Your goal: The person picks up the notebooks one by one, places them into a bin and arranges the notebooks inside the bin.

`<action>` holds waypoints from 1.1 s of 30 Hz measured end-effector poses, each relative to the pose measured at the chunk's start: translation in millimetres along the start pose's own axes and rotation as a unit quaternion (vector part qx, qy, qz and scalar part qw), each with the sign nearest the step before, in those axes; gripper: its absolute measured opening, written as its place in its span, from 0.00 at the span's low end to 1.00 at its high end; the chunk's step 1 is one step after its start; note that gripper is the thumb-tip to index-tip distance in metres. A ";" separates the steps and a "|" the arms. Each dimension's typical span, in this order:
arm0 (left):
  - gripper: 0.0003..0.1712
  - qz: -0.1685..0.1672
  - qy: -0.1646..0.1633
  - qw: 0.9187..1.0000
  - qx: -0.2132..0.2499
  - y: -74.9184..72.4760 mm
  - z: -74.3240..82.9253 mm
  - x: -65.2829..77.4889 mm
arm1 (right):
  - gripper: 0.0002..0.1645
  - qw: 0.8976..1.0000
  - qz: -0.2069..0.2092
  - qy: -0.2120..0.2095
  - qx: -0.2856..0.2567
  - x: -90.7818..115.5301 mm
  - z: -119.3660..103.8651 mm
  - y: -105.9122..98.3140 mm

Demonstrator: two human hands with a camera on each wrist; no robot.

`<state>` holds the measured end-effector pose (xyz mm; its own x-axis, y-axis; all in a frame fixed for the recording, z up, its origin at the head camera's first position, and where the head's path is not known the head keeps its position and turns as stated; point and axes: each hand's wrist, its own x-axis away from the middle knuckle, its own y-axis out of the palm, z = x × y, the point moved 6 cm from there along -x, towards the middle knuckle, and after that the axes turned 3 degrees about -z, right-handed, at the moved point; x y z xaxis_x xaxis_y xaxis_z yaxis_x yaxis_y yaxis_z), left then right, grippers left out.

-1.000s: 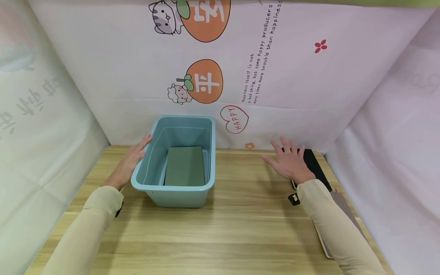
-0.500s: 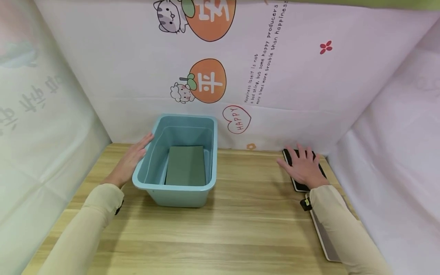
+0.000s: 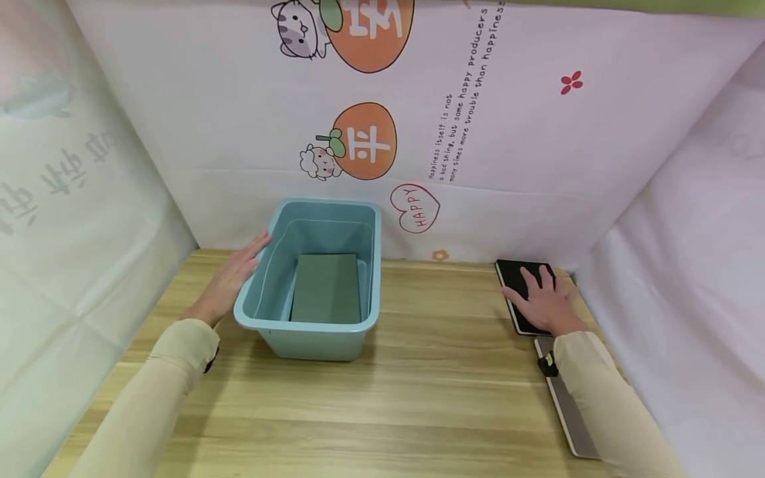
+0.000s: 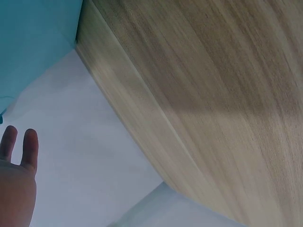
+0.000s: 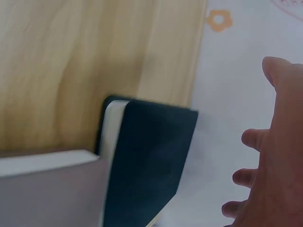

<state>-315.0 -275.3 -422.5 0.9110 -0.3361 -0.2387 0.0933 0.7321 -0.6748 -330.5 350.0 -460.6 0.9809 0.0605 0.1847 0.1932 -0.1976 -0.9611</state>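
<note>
My left hand (image 3: 230,277) lies along the left side of a light blue plastic bin (image 3: 313,326), its fingers straight at the rim. Inside the bin, a dark green book (image 3: 325,287) lies flat on the bottom. My right hand (image 3: 546,302) is spread over a black notebook (image 3: 512,272) at the back right, holding nothing. In the right wrist view, the black notebook (image 5: 149,156) shows its pale page edges, and the fingers are stretched out above it. A grey-brown notebook (image 3: 570,411) lies nearer, partly hidden under the right forearm.
Everything stands on a wood-grain table (image 3: 418,398). A white printed cloth (image 3: 502,133) rises behind the bin, and plain white cloth walls (image 3: 705,279) close in both sides.
My right hand has moved right and slightly down, from left of the black notebook to over it. The left hand stays at the bin's side; the view shifts slightly.
</note>
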 end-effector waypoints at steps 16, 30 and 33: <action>0.29 0.005 0.000 1.000 -0.002 -1.0 1.2 -0.4 | 0.63 0.999 -0.032 0.039 -0.017 4.9 47.2 13.3; 0.30 0.006 0.004 1.000 0.000 -0.3 1.5 0.7 | 0.68 0.996 -0.062 0.043 -0.037 9.1 70.4 30.9; 0.30 0.006 0.004 1.000 0.002 -0.3 2.2 0.7 | 0.69 0.995 -0.068 0.054 -0.040 13.8 72.5 31.7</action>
<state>-313.5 -274.4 -420.8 0.9087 -0.3327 -0.2521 0.0849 0.7387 -0.6687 -312.4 415.5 -503.4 0.9412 -0.0117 0.3377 0.3220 -0.2726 -0.9067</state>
